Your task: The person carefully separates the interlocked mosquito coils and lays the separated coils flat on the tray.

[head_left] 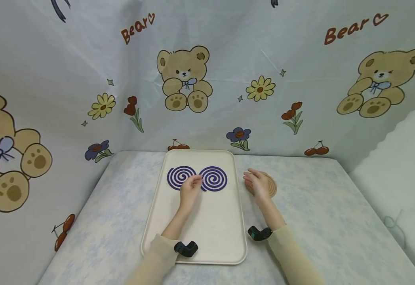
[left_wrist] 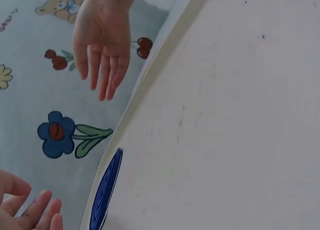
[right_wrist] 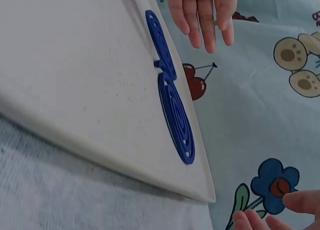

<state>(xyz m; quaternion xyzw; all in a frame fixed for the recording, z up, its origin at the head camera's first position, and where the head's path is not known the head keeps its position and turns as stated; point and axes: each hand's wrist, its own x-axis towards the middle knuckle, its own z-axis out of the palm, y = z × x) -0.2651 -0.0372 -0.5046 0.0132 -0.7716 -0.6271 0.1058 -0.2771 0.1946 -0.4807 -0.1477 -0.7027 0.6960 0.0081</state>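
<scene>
Two flat dark-blue spiral coils, a left one (head_left: 179, 178) and a right one (head_left: 214, 179), lie side by side on a cream tray (head_left: 193, 237). In the head view my left hand (head_left: 189, 192) appears over the gap between them, fingers loosely bent and holding nothing. My right hand (head_left: 259, 185) is right of the tray, above a tan spiral coil (head_left: 272, 185) that it partly hides; whether it touches the coil I cannot tell. Its fingers are relaxed and nothing is gripped. The right wrist view shows both blue coils, the nearer one (right_wrist: 176, 119) flat on the tray.
The tray stands on a table with a pale blue marbled cover (head_left: 318, 206). Behind it hangs a white cloth (head_left: 229, 51) printed with bears and flowers. A whitish covering (head_left: 403, 170) borders the table on the right. Each wrist wears a black camera, the left one (head_left: 186, 249) above the tray's front edge.
</scene>
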